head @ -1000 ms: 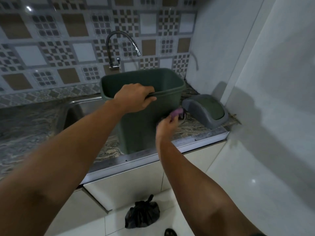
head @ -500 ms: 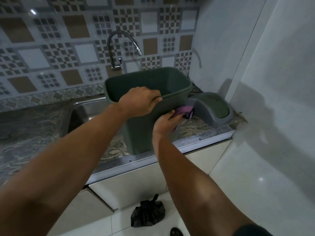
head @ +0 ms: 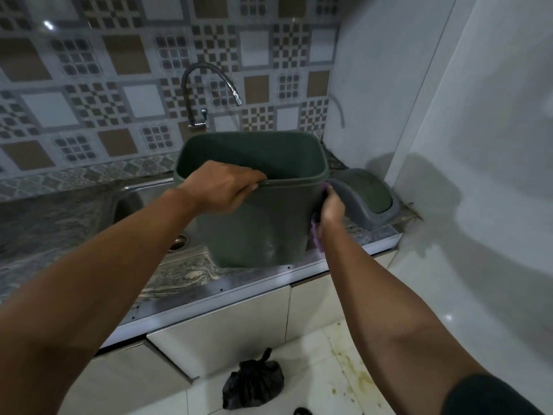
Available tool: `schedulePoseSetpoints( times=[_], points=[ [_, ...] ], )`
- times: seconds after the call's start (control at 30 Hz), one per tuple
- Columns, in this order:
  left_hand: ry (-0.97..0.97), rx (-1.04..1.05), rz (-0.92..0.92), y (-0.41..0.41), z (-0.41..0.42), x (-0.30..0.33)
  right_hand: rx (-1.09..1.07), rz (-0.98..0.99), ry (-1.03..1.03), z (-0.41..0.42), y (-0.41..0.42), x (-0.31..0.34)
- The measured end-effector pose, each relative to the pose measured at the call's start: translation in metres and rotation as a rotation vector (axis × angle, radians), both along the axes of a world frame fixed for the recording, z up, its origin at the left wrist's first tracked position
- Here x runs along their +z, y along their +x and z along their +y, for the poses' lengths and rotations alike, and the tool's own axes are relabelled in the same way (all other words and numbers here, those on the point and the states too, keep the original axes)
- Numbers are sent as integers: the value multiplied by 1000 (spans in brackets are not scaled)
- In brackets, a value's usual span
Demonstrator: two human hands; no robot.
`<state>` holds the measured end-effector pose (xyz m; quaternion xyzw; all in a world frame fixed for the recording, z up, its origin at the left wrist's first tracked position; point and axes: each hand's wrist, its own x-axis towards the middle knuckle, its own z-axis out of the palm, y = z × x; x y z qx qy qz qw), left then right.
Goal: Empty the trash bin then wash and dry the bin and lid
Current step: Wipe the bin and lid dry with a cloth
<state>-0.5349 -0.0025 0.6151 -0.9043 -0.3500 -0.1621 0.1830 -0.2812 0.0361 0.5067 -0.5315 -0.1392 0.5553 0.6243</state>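
Observation:
A dark green trash bin (head: 263, 226) stands upright on the stone counter, beside the sink. My left hand (head: 223, 187) grips its near rim, fingers curled over the edge. My right hand (head: 330, 206) holds a purple cloth (head: 316, 235) against the bin's right side wall; most of the cloth is hidden behind the hand. The grey and green swing lid (head: 369, 197) lies on the counter to the right of the bin, in the corner.
A steel sink (head: 140, 205) with a curved faucet (head: 209, 94) lies left of and behind the bin. The counter's metal front edge (head: 239, 283) runs below it. A tied black trash bag (head: 254, 381) sits on the tiled floor by the cabinets. White walls close off the right.
My right hand has slid the purple cloth from the bin's front face, below the rim, round to its right side. My left hand has kept its grip on the rim.

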Motion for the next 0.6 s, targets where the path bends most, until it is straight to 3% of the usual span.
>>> schedulePoseSetpoints(
  times=[0.13,0.27,0.33,0.43,0.6],
  points=[
    [28,168,2,32,-8,1,-30,-60,29,-16,-11,17],
    [-29,389,-171,110,-40,-12,-92,-40,141,-44,-37,7],
    [7,365,-270,124,-50,-16,-101,-16,220,-60,-45,2],
    [53,330,-271,108,-54,-18,-44,-76,238,-75,-43,-3],
    [45,59,-254,79,-49,-15,-13,-108,176,-72,-25,-3]
  ],
)
